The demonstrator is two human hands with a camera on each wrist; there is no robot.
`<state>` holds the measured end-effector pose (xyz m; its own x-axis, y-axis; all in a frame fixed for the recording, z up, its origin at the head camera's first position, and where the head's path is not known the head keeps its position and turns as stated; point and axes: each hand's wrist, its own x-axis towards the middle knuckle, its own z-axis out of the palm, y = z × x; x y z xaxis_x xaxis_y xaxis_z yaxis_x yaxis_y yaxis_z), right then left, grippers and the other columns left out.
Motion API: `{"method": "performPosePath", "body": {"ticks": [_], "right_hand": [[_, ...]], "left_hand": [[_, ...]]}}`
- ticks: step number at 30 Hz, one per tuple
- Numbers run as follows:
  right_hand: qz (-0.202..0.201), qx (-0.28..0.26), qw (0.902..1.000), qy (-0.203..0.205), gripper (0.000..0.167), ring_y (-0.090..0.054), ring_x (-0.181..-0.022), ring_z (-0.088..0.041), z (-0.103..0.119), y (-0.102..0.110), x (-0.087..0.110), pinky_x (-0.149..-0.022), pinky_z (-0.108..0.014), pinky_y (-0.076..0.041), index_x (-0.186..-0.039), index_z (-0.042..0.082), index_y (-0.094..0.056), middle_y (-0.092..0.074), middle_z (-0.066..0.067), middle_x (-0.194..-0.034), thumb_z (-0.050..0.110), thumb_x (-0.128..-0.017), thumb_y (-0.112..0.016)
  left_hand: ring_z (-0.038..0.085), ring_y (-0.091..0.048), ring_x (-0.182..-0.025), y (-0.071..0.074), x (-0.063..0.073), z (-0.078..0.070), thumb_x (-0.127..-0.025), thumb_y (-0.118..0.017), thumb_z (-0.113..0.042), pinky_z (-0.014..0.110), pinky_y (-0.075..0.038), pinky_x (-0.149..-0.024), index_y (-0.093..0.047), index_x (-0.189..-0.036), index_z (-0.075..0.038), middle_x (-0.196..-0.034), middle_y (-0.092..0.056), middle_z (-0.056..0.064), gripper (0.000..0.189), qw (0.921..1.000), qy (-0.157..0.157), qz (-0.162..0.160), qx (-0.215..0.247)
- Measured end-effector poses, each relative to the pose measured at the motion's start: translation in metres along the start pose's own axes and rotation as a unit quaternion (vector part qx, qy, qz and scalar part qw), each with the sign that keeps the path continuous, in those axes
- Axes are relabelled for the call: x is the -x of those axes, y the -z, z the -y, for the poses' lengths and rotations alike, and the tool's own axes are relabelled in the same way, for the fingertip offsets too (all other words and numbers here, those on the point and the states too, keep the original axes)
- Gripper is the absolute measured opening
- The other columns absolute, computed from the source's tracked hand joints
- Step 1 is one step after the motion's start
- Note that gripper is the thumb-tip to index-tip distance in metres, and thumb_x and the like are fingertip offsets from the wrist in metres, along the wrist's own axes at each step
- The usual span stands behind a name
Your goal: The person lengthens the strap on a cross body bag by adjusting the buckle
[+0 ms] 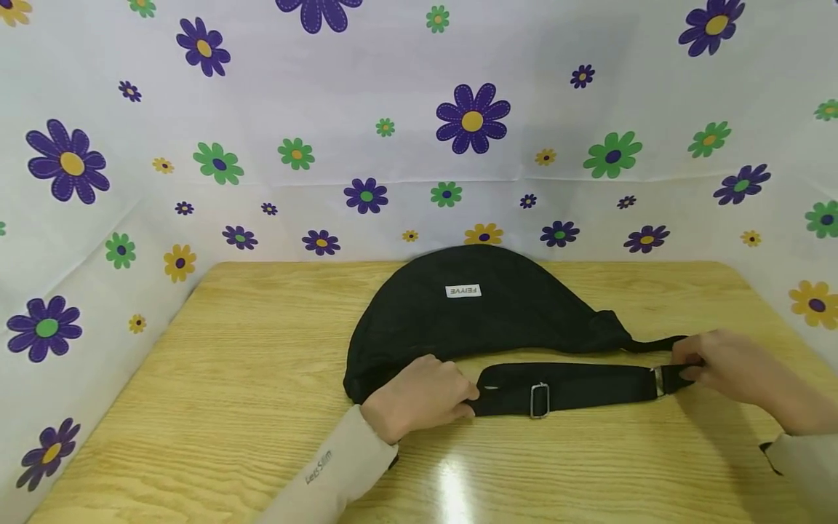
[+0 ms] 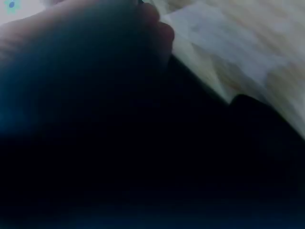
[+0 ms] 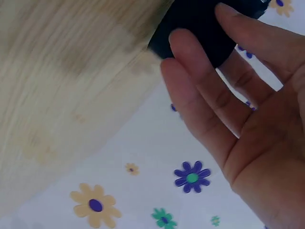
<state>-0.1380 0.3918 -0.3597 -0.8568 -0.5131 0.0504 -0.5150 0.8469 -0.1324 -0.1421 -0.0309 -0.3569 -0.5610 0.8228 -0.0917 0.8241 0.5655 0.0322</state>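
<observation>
A black crescent bag [image 1: 497, 313] lies at the back of the table, its white label [image 1: 463, 291] upside down in the head view. Its black strap [image 1: 596, 383] doubles back along the bag's near side and carries a metal slider buckle [image 1: 540, 400] and a second metal fitting [image 1: 657, 381]. My left hand [image 1: 422, 397] grips the strap's left part, fingers curled. At the right, my right hand [image 1: 727, 367] holds the strap where it turns; in the right wrist view, thumb and fingers pinch the black webbing [image 3: 200, 33]. Dark cloth covers most of the left wrist view.
The wood-grain table [image 1: 229, 378] runs under everything. A white flowered cloth [image 1: 366, 87] hangs behind the table and along both sides. The bag's curved top edge reaches the table's back edge.
</observation>
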Motion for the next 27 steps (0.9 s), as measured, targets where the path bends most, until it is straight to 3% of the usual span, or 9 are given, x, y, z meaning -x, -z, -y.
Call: {"method": "performPosePath", "body": {"ticks": [4, 9, 14, 19, 23, 27], "right_hand": [[-0.058, 0.019, 0.9978, 0.028, 0.046, -0.031, -0.060, 0.002, -0.010, -0.006, 0.006, -0.051, -0.025, -0.031, -0.071, 0.017, -0.049, -0.042, 0.015, -0.067, -0.016, -0.069, -0.080], [-0.072, 0.058, 0.9957, 0.001, 0.055, -0.026, -0.060, -0.004, -0.023, -0.006, 0.014, -0.055, -0.027, -0.025, -0.071, 0.016, -0.035, -0.030, 0.008, -0.067, -0.020, -0.068, -0.077], [-0.061, 0.064, 0.9959, -0.018, 0.053, -0.027, -0.059, -0.004, -0.031, -0.005, 0.022, -0.054, -0.027, -0.025, -0.071, 0.016, -0.036, -0.031, 0.007, -0.066, -0.019, -0.070, -0.076], [-0.066, 0.060, 0.9960, -0.012, 0.051, -0.027, -0.057, -0.001, -0.032, -0.007, 0.021, -0.053, -0.025, -0.026, -0.071, 0.016, -0.039, -0.033, 0.008, -0.065, -0.018, -0.071, -0.076], [-0.081, 0.054, 0.9952, 0.003, 0.048, -0.028, -0.056, 0.001, -0.034, -0.006, 0.021, -0.051, -0.025, -0.027, -0.070, 0.016, -0.045, -0.039, 0.010, -0.065, -0.019, -0.067, -0.078], [-0.099, 0.046, 0.9938, 0.020, 0.050, -0.026, -0.057, 0.003, -0.035, -0.008, 0.018, -0.050, -0.023, -0.026, -0.070, 0.017, -0.044, -0.037, 0.013, -0.065, -0.020, -0.066, -0.078]], "left_hand": [[-0.002, -0.062, -0.070, -0.004, 0.006, 0.004, -0.095, -0.073, -0.030, 0.015, -0.046, -0.064, -0.080, -0.098, -0.026, -0.088, -0.073, -0.013, 0.008, 0.9998, -0.011, 0.003, 0.015], [-0.002, -0.061, -0.069, -0.007, 0.018, 0.011, -0.094, -0.075, -0.026, 0.015, -0.046, -0.065, -0.078, -0.092, -0.024, -0.084, -0.072, -0.012, 0.005, 0.9996, -0.008, -0.001, 0.025], [-0.002, -0.060, -0.068, -0.008, 0.030, 0.018, -0.092, -0.077, -0.026, 0.016, -0.045, -0.064, -0.077, -0.087, -0.023, -0.080, -0.071, -0.012, 0.006, 0.9997, -0.008, -0.008, 0.023], [-0.003, -0.058, -0.065, -0.008, 0.037, 0.023, -0.092, -0.077, -0.024, 0.015, -0.044, -0.062, -0.074, -0.082, -0.021, -0.078, -0.070, -0.011, 0.011, 0.9989, -0.017, -0.013, 0.041], [-0.004, -0.058, -0.065, -0.008, 0.043, 0.025, -0.093, -0.076, -0.023, 0.013, -0.044, -0.062, -0.078, -0.090, -0.019, -0.087, -0.074, -0.010, 0.005, 0.9982, -0.024, -0.015, 0.053], [-0.004, -0.057, -0.062, -0.008, 0.047, 0.028, -0.092, -0.076, -0.022, 0.014, -0.042, -0.061, -0.075, -0.085, -0.018, -0.081, -0.072, -0.010, 0.008, 0.9971, -0.033, -0.020, 0.065]]}}
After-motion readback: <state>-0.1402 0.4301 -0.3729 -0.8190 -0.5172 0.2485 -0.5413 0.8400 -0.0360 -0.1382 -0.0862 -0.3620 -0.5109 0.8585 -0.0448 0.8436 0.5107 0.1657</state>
